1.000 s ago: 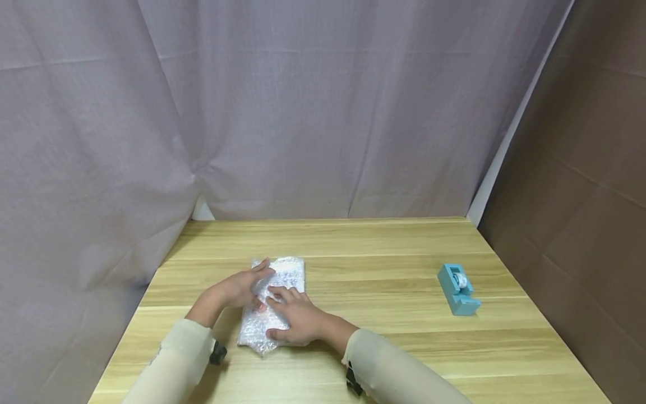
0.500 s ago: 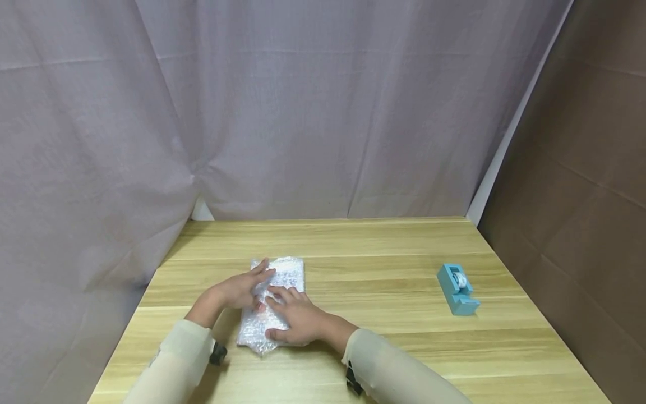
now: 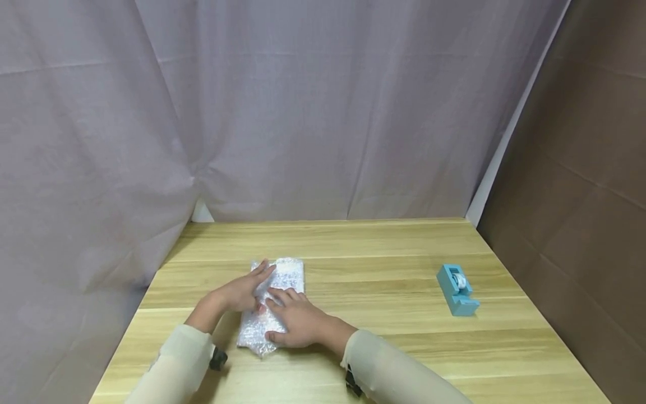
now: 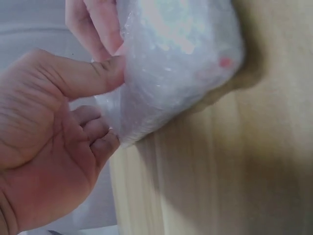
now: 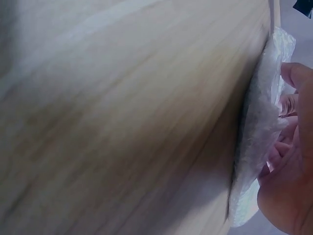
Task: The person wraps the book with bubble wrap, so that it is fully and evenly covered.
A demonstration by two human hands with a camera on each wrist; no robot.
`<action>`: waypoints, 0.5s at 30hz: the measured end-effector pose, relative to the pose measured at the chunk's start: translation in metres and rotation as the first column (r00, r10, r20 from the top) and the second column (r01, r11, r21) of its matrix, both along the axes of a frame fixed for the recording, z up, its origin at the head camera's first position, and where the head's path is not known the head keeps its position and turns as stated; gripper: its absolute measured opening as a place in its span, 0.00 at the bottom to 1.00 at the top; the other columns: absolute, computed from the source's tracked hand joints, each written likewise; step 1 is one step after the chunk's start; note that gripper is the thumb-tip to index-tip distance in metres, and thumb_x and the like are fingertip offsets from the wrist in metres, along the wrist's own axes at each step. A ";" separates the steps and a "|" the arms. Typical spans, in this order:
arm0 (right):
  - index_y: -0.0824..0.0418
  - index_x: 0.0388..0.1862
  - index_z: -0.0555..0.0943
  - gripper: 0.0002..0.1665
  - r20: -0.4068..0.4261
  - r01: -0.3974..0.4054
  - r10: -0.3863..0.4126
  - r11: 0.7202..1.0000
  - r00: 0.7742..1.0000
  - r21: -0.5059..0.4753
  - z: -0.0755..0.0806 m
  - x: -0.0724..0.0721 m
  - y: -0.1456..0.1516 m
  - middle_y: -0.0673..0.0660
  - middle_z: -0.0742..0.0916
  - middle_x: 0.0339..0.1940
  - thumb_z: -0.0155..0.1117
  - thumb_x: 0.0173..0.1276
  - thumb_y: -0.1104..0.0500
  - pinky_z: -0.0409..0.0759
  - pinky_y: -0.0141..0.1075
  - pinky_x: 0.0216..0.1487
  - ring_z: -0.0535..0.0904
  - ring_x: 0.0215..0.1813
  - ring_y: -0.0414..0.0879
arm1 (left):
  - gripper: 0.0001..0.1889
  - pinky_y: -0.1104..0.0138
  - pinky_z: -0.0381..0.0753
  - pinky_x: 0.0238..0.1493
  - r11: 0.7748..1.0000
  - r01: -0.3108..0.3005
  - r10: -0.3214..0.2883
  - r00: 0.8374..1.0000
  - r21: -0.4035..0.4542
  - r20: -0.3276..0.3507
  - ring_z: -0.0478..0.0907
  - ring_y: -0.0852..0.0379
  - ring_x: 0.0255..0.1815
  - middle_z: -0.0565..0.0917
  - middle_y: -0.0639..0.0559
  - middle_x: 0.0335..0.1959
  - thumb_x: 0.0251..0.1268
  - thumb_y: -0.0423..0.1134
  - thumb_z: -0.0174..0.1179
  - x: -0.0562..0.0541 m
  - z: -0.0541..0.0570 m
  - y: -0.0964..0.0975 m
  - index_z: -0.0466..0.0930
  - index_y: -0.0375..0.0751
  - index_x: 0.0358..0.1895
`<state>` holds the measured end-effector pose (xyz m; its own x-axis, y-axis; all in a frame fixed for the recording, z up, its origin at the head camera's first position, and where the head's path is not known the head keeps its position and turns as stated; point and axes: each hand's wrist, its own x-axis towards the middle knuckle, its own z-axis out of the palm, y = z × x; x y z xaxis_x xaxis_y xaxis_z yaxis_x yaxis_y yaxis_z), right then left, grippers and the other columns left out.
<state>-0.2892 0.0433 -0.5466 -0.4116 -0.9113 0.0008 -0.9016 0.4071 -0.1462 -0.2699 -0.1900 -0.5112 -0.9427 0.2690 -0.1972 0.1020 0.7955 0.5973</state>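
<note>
A flat, pale package in clear bubble wrap (image 3: 291, 272) lies on the table left of centre, with a small reddish patch on it. My left hand (image 3: 237, 294) holds its left side. In the left wrist view the thumb touches the loose film (image 4: 146, 88), and the other fingers curl at its edge. My right hand (image 3: 304, 324) rests spread on the lower right of the package, thumb apart from the fingers. In the right wrist view, that hand's fingertips are partly hidden behind the wrap (image 5: 257, 137). What the wrap encloses cannot be made out.
A light blue tape dispenser (image 3: 458, 290) with a roll of tape stands near the right side of the wooden table (image 3: 373, 264). Grey cloth (image 3: 303, 112) hangs behind and to the left; a brown panel (image 3: 575, 213) borders the right.
</note>
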 end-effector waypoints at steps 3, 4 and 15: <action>0.59 0.90 0.63 0.51 -0.023 0.005 -0.005 1.000 1.000 0.005 0.001 0.001 0.003 0.60 0.63 0.93 0.49 0.84 0.26 0.69 0.56 0.88 0.65 0.88 0.57 | 0.61 0.25 0.59 0.83 0.999 0.018 -0.018 1.000 0.048 -0.012 0.46 0.20 0.90 0.35 0.34 0.93 0.58 0.24 0.72 0.000 -0.005 0.001 0.46 0.50 0.93; 0.59 0.90 0.63 0.51 -0.027 0.005 -0.005 1.000 1.000 0.005 0.001 0.001 0.004 0.61 0.63 0.92 0.49 0.84 0.26 0.68 0.56 0.88 0.65 0.88 0.57 | 0.60 0.24 0.57 0.83 0.998 0.028 -0.027 0.999 0.054 -0.021 0.45 0.20 0.90 0.34 0.33 0.93 0.59 0.25 0.72 0.001 -0.006 0.001 0.47 0.49 0.93; 0.54 0.92 0.59 0.50 -0.045 0.077 -0.082 0.991 0.996 -0.111 0.008 -0.003 0.026 0.62 0.61 0.93 0.39 0.86 0.24 0.62 0.66 0.89 0.59 0.91 0.61 | 0.39 0.21 0.49 0.83 1.000 0.003 -0.004 0.977 -0.004 -0.213 0.37 0.22 0.92 0.41 0.31 0.93 0.81 0.43 0.63 0.016 -0.010 0.006 0.60 0.42 0.89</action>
